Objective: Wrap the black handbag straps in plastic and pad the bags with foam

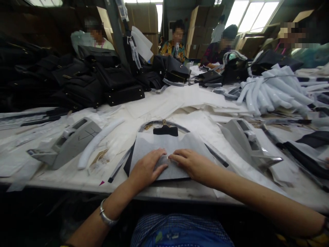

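A black handbag (126, 167) lies flat in front of me, mostly covered by a thin white paper sheet (146, 142). Past the sheet's far edge shows a black flap tab (166, 131) with a gold-coloured metal clasp (164, 122). A clear-wrapped handle (185, 128) arches behind it, and wrapped dark strips run down either side. My left hand (147, 166) rests on the sheet, its fingers stretched and thumb apart. Opposite it, my right hand (191, 164) touches the sheet with fingers extended and slightly bent. The fingertips of both hands nearly meet at the middle.
Grey tape dispensers stand left (70, 142) and right (246, 144). A white curved foam tube (99, 142) lies beside the left one. Black bags (120, 82) are heaped at the back left. Paper sheets (180, 97) and bundled white tubes (275, 91) lie farther back. Several people sit beyond.
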`<state>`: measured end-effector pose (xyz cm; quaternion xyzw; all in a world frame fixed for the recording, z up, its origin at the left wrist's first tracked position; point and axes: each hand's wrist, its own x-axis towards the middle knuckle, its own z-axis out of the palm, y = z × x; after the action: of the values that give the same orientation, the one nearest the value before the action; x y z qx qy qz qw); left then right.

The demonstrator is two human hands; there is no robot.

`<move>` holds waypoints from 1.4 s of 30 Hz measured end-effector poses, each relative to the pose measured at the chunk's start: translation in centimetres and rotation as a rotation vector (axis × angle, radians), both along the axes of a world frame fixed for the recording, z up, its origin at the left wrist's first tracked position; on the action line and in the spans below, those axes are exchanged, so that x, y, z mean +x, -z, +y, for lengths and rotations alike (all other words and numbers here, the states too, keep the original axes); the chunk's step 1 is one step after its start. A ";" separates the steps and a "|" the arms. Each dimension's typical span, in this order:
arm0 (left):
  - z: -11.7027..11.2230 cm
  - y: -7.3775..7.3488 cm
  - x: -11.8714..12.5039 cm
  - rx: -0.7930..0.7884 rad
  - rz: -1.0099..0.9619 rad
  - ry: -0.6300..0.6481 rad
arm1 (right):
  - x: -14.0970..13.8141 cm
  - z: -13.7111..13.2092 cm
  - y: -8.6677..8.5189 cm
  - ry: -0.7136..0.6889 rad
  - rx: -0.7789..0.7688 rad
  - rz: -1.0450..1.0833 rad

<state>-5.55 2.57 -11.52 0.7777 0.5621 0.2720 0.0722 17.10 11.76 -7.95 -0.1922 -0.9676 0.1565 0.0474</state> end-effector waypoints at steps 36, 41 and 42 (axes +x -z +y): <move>0.6 -2.6 -0.5 -0.080 0.219 0.177 | -0.4 1.4 -0.8 -0.176 0.069 -0.053; 0.2 -1.8 -0.7 -0.100 0.208 0.154 | 0.6 1.0 0.4 -0.127 -0.012 -0.091; 0.2 -1.7 -0.7 -0.111 0.211 0.152 | 0.6 1.0 0.4 -0.115 -0.023 -0.101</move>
<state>-6.30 2.75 -9.83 0.8371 0.5204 0.1507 0.0761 17.72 12.76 -8.31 -0.1443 -0.9764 0.1600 -0.0127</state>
